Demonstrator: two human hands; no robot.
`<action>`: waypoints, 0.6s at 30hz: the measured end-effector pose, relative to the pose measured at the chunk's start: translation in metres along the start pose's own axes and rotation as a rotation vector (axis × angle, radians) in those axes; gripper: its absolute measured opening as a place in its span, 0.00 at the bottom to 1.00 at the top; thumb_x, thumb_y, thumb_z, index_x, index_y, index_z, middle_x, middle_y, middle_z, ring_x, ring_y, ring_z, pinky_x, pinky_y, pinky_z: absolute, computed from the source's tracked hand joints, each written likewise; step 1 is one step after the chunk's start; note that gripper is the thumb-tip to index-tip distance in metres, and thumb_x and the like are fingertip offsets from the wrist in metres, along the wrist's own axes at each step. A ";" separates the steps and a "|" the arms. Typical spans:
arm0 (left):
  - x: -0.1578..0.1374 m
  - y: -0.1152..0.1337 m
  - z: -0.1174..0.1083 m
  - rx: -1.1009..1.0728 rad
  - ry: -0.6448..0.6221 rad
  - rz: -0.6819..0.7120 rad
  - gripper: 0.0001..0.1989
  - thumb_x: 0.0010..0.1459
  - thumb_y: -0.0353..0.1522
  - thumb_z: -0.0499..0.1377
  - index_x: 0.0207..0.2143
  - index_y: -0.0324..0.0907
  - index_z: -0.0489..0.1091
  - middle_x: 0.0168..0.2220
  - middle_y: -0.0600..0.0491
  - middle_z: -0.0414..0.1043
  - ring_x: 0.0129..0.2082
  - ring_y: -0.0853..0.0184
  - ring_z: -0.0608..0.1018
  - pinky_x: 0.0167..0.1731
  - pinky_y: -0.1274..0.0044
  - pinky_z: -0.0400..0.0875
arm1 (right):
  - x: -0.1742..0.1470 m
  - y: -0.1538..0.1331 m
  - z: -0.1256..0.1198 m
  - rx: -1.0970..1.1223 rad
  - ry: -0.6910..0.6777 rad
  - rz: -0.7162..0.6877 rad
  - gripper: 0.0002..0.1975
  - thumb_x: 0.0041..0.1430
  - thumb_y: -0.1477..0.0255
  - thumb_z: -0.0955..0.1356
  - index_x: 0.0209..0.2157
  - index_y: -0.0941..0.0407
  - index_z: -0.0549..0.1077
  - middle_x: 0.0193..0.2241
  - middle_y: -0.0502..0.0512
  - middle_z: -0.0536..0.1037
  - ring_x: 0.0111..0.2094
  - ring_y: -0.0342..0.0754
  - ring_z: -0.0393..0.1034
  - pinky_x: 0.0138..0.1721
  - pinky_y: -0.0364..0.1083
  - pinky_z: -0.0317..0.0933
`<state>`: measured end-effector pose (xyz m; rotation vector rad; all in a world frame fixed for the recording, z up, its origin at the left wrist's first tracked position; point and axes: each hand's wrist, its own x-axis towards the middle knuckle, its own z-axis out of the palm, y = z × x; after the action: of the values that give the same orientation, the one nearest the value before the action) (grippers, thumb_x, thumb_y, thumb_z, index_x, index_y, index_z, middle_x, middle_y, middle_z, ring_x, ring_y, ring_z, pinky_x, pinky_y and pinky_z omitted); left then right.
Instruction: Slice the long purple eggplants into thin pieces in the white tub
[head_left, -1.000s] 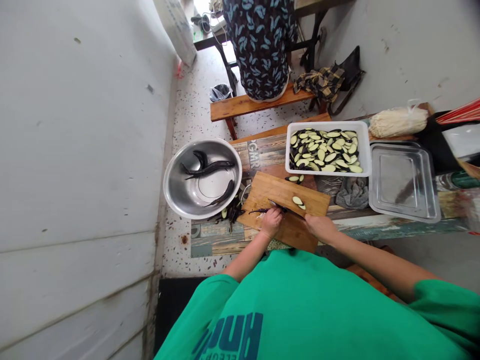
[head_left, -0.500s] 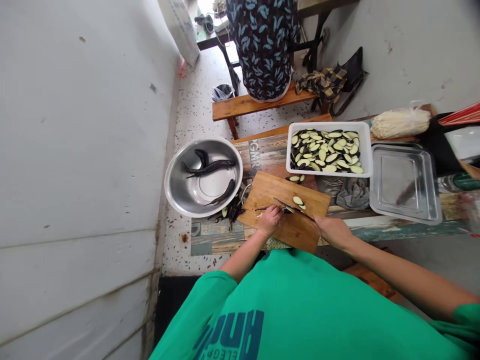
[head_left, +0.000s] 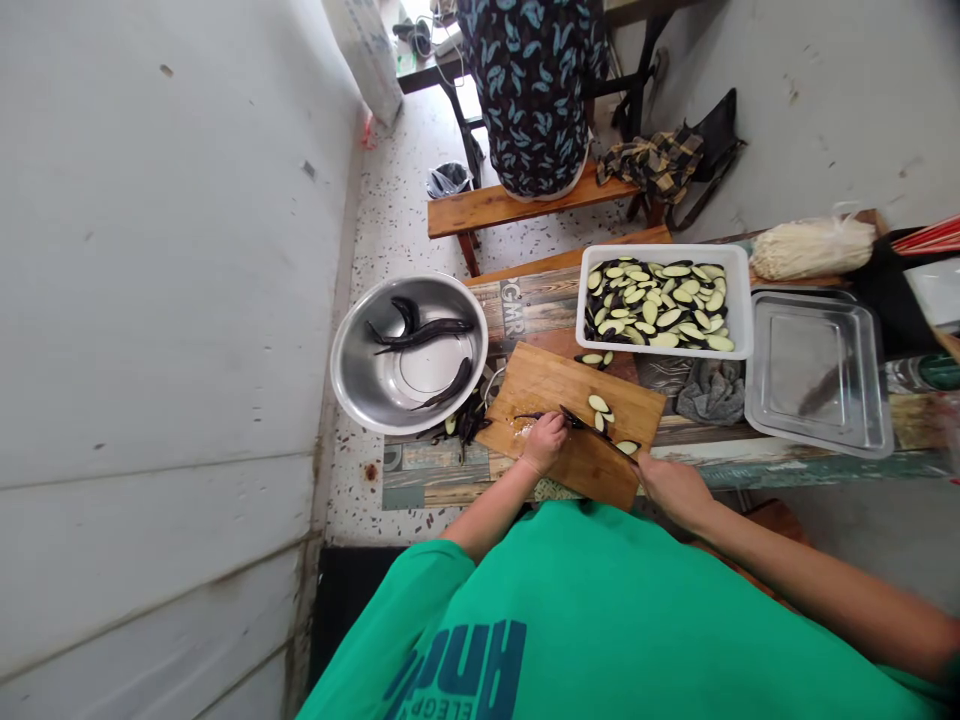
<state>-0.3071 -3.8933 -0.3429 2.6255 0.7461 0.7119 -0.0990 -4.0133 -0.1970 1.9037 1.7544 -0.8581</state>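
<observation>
My left hand (head_left: 546,442) is closed over a dark purple eggplant (head_left: 574,421) lying on the wooden cutting board (head_left: 585,475); my fingers cover much of it. In my right hand (head_left: 675,490) is the handle of a knife (head_left: 600,433), its blade slanting across the board beside the eggplant's cut end. Several pale oval eggplant slices (head_left: 598,403) lie on the board past the blade. Behind the board, a white plastic tub (head_left: 739,300) holds many such slices. To the left, a steel basin (head_left: 349,385) contains whole eggplants (head_left: 435,332).
Dark trimmings (head_left: 471,420) lie between basin and board. On the right are a grey cloth (head_left: 709,392), a clear plastic lid (head_left: 817,375) and a bag of pale thin strands (head_left: 814,248). Across the table, a person in a patterned garment (head_left: 529,100) sits on a wooden bench (head_left: 465,212).
The knife and my right hand have shifted slightly right and down. More slices now lie on the board beside the blade. My left hand stays on the eggplant.
</observation>
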 end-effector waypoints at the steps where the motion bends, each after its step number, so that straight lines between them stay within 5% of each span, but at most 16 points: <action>1: 0.000 0.000 -0.001 -0.004 -0.005 0.002 0.18 0.68 0.29 0.46 0.27 0.40 0.69 0.34 0.49 0.72 0.38 0.66 0.73 0.40 0.71 0.73 | 0.000 -0.002 0.001 0.011 -0.010 0.013 0.19 0.68 0.65 0.52 0.41 0.59 0.67 0.33 0.65 0.80 0.36 0.56 0.77 0.30 0.46 0.60; 7: 0.002 -0.002 -0.005 -0.022 -0.051 0.033 0.17 0.68 0.29 0.46 0.29 0.39 0.70 0.36 0.47 0.72 0.41 0.65 0.72 0.42 0.70 0.73 | 0.003 -0.011 0.014 0.063 -0.001 0.030 0.18 0.68 0.65 0.52 0.41 0.60 0.67 0.33 0.66 0.80 0.37 0.56 0.77 0.31 0.46 0.60; 14: 0.003 -0.001 -0.008 0.021 -0.023 0.048 0.15 0.67 0.29 0.48 0.32 0.38 0.72 0.39 0.47 0.73 0.40 0.66 0.73 0.40 0.72 0.73 | 0.049 -0.035 0.010 0.130 0.105 0.103 0.21 0.69 0.64 0.52 0.44 0.61 0.69 0.37 0.67 0.79 0.38 0.53 0.76 0.34 0.45 0.60; 18: 0.002 0.000 -0.008 0.037 -0.029 0.006 0.14 0.67 0.30 0.48 0.33 0.39 0.72 0.39 0.46 0.74 0.40 0.65 0.73 0.40 0.70 0.73 | 0.039 -0.032 0.006 0.141 0.131 0.144 0.21 0.68 0.63 0.51 0.45 0.59 0.68 0.35 0.64 0.80 0.36 0.52 0.76 0.32 0.45 0.60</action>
<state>-0.3102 -3.8908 -0.3358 2.6667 0.7502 0.6670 -0.1307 -3.9845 -0.2244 2.1933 1.6428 -0.8413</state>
